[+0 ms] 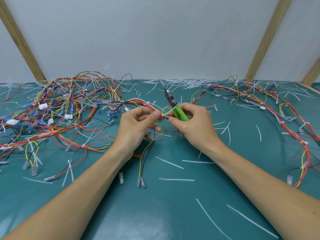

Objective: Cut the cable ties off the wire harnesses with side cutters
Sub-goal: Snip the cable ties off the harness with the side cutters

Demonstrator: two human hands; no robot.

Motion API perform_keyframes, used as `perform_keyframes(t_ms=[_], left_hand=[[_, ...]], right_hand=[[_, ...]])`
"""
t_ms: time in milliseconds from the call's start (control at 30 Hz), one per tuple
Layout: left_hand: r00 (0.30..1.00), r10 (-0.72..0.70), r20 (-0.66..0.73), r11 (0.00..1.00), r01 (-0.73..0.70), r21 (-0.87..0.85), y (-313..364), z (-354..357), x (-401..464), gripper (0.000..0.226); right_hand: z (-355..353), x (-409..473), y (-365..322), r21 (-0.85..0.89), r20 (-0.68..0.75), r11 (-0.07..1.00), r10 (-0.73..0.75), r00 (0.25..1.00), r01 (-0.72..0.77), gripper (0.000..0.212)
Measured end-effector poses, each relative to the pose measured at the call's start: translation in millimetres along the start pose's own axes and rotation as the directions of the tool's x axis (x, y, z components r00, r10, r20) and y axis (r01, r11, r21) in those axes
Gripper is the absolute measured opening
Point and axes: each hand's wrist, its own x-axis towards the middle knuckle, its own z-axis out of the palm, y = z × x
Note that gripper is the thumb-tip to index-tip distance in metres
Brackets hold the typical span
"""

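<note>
My left hand (136,123) pinches a red, yellow and white wire harness (138,102) just left of a white cable tie (170,110). My right hand (194,122) holds the green-handled side cutters (180,114) in its palm, metal jaws (168,97) pointing up and away, while its thumb and forefinger pinch the bundle just right of the tie. The tie's tail sticks up to the right across the cutters. A yellow and a black wire (143,158) hang from the bundle down toward me, ending in clear terminals.
A tangled heap of harnesses (65,104) with blue and white connectors fills the left of the green mat (173,205). Another long red harness (284,115) curves along the right. Cut white tie pieces (176,179) lie scattered about and piled at the back wall (183,82).
</note>
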Motion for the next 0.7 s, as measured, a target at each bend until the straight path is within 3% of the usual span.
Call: perform_keyframes(t_ms=[200,367,433,567,700], left_hand=[[0.996,-0.015,0.087,1.000,0.015,-0.004,-1,0,-1,0.011],[0.998,-0.004,0.067,1.000,0.005,-0.010,1,1,-1,0.008],[0.998,-0.013,0.057,1.000,0.014,-0.027,1,2,-2,0.009],[0.999,-0.038,0.034,0.999,0.039,-0.033,1,3,-2,0.014],[0.998,-0.058,-0.037,0.998,0.057,-0.033,1,1,0,0.015]], right_hand=[[-1,0,-2,0.234,0.067,0.966,0.100,0.993,-0.113,0.011],[3,-2,-6,0.277,0.070,0.953,0.105,0.992,-0.121,0.005],[3,-3,-9,0.294,0.042,0.947,0.119,0.992,-0.127,0.018],[-2,-3,-11,0.182,-0.016,0.981,0.065,0.998,-0.061,0.031],[-5,-3,-10,-0.077,-0.080,0.997,-0.038,0.996,0.032,0.033]])
